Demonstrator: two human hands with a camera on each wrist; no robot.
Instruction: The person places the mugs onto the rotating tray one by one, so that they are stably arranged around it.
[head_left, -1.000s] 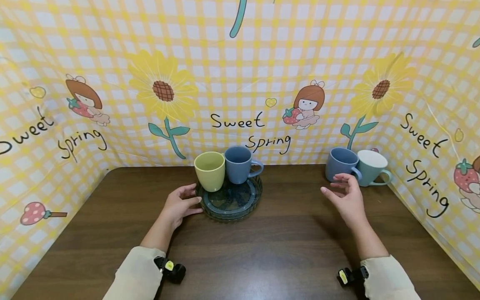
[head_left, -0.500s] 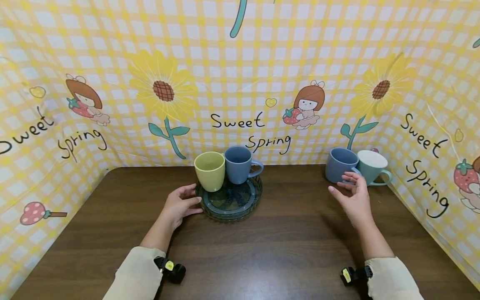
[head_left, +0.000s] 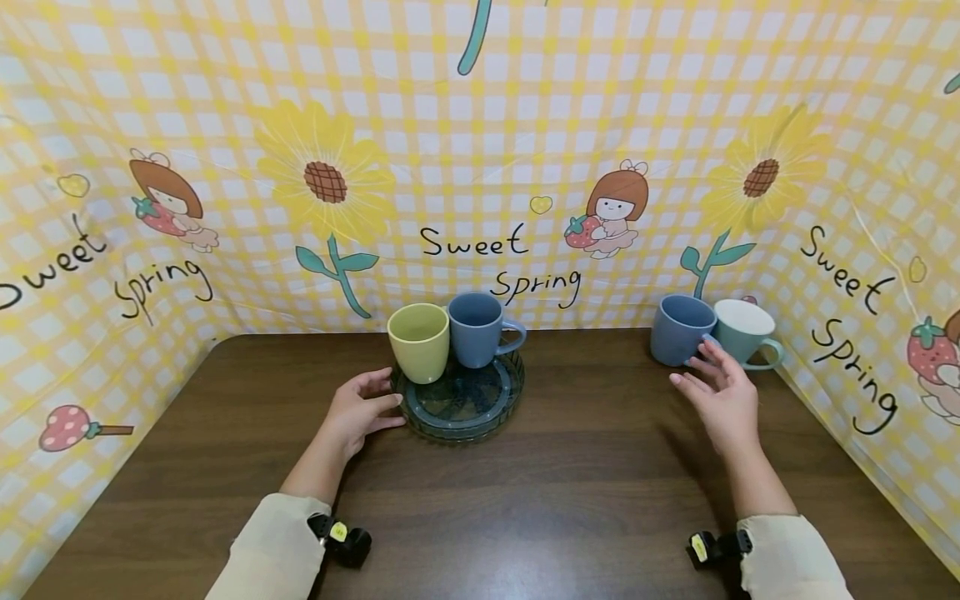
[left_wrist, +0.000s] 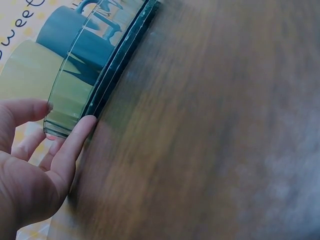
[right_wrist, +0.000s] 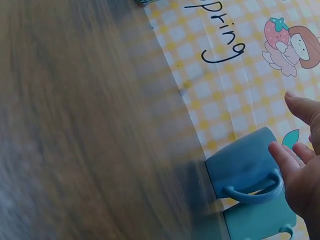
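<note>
My left hand (head_left: 358, 410) holds the left edge of a round, dark-tinted glass tray (head_left: 465, 432). In the left wrist view, a fingertip lies at the rim and another finger along the base. Near the tray's back stand a yellow-green cup (head_left: 420, 343) and a blue mug (head_left: 477, 330), its handle pointing right. My right hand (head_left: 723, 400) is at a second blue mug (head_left: 678, 331) on the table's far right, fingers loosely bent and fingertips right at the handle. In the right wrist view, this mug's handle (right_wrist: 257, 194) faces the palm, with nothing held between thumb and fingers.
A teal mug (head_left: 742, 335) with a white inside stands close to the right-hand blue mug, its handle pointing right. Yellow checked cloth (head_left: 480, 150) rises behind and along both sides of the brown wooden table (head_left: 525, 508).
My right hand has moved to the right, from in front of the second blue mug to its handle. The left hand, tray and cups stay where they were.
</note>
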